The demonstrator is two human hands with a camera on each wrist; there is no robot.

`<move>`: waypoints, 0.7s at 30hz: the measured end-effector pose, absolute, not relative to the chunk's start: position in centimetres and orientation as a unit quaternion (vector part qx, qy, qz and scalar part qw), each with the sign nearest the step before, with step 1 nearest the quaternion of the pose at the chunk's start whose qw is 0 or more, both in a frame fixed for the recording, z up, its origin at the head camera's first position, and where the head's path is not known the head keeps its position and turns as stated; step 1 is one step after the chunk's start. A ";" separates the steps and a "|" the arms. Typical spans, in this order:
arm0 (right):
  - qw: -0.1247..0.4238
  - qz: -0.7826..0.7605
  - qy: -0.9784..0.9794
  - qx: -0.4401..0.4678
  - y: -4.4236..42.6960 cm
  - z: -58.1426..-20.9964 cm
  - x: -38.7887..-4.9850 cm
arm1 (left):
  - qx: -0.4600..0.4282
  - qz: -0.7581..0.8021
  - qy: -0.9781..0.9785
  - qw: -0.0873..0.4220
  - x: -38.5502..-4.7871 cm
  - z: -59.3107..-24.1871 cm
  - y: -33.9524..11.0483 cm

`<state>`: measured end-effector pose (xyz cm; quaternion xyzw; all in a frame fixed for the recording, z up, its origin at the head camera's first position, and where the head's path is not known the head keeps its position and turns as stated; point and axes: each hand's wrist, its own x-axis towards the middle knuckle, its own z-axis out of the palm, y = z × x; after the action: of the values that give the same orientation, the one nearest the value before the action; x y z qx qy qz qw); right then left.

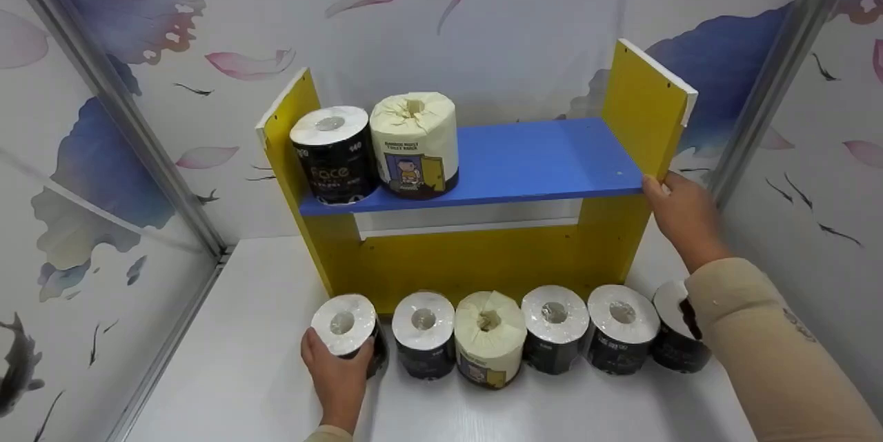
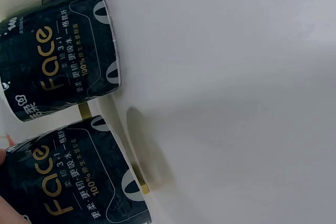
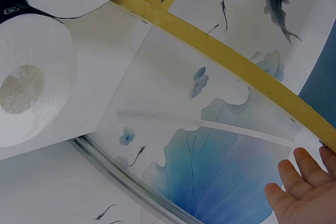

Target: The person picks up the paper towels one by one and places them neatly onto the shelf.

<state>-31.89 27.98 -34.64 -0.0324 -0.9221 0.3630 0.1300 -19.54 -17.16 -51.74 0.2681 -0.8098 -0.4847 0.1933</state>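
Observation:
My left hand grips the toilet roll at the left end of a front row, its thumb and fingers around the dark wrapper. In the left wrist view that dark "Face" roll shows with fingertips at its edge. My right hand holds the right side panel of a yellow and blue shelf, thumb at the front edge and fingers outside. On the blue board stand a dark-wrapped roll and a cream-wrapped roll, side by side at the left.
Several more rolls stand along the row before the shelf: a dark one, a cream one and others to the right. The white table lies beneath. Floral-patterned wall panels with metal posts enclose it.

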 end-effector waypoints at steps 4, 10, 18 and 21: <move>0.130 0.361 -0.923 -0.030 28.0 -34.7 -31.9 | 0.274 -0.487 -0.809 0.184 -19.6 -51.3 -17.1; 0.126 0.361 -0.923 -0.031 28.0 -34.7 -32.1 | 0.272 -0.486 -0.809 0.187 -19.5 -50.9 -17.0; 0.127 0.363 -0.922 -0.035 28.0 -34.8 -32.1 | 0.260 -0.486 -0.808 0.206 -19.3 -50.3 -17.0; 0.129 0.366 -0.921 -0.032 28.0 -34.7 -32.0 | 0.254 -0.486 -0.810 0.207 -19.2 -50.1 -17.0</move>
<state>-32.05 28.01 -34.75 -0.0318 -0.9212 0.3657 0.1287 -19.22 -16.97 -50.13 0.2539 -0.8100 -0.4863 0.2075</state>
